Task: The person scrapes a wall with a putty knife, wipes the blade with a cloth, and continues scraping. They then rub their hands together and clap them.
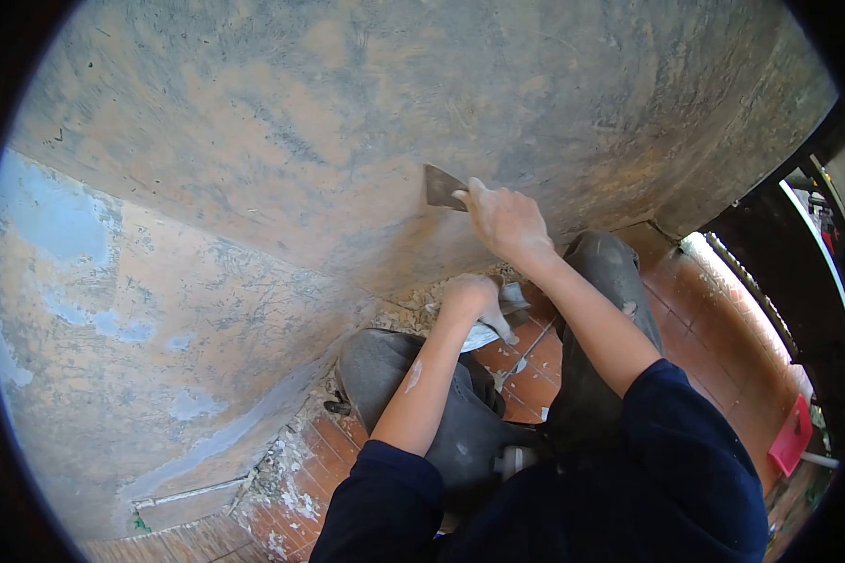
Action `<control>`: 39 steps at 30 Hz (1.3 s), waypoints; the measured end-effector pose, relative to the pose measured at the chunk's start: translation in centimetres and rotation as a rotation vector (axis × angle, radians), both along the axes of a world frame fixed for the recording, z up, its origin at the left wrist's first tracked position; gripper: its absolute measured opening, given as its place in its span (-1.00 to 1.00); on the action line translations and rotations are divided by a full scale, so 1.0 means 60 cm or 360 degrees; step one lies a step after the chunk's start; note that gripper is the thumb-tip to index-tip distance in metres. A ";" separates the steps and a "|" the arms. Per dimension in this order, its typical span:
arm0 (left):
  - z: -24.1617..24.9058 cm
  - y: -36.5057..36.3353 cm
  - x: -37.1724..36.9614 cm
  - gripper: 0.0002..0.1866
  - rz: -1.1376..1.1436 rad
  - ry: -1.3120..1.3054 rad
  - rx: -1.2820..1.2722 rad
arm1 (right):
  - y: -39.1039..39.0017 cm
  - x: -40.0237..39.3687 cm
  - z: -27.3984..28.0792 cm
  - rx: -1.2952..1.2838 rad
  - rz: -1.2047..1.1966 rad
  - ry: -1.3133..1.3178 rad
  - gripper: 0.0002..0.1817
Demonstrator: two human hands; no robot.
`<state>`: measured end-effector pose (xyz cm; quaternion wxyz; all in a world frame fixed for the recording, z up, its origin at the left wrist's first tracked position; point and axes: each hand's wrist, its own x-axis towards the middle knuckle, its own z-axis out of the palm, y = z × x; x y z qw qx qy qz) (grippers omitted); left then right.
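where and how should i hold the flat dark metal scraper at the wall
Probably best to grip the flat dark metal scraper by the end in the right hand, coming from the picture's lower right: its wide edge points left by the grey-tan wall, leaving the opposite end. The hand hides that end's shape.

The floor of reddish-orange square tiles with thin pale joints [704,371] carries a band of broken whitish-grey flakes [291,483] along its left edge, at the foot of the wall. More crumbly pale debris [411,305] lies at the far side, in the wall's corner. Small white scraps [521,364] dot the middle tiles. To the right is a pinkish-red flat plastic piece with a pale rod [791,434]; whether it rests on the tiles is unclear.
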<state>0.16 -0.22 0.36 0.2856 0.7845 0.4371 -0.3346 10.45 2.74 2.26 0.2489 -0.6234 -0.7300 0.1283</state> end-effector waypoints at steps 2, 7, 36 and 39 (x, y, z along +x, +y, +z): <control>-0.007 -0.006 0.016 0.05 0.0043 -0.0085 -0.0067 | -0.002 -0.010 -0.003 0.0044 0.0015 0.0018 -0.66; 0.009 -0.005 0.001 0.06 0.0017 0.0043 -0.0059 | -0.011 0.013 -0.006 0.0003 -0.0030 0.0035 -0.65; 0.010 -0.008 0.011 0.05 0.0044 0.0156 -0.0080 | -0.004 -0.015 0.000 0.0054 -0.0002 0.0120 -0.65; 0.013 -0.006 0.014 0.07 -0.0036 0.0174 0.0218 | 0.010 -0.030 0.004 0.0077 0.0032 0.0107 -0.65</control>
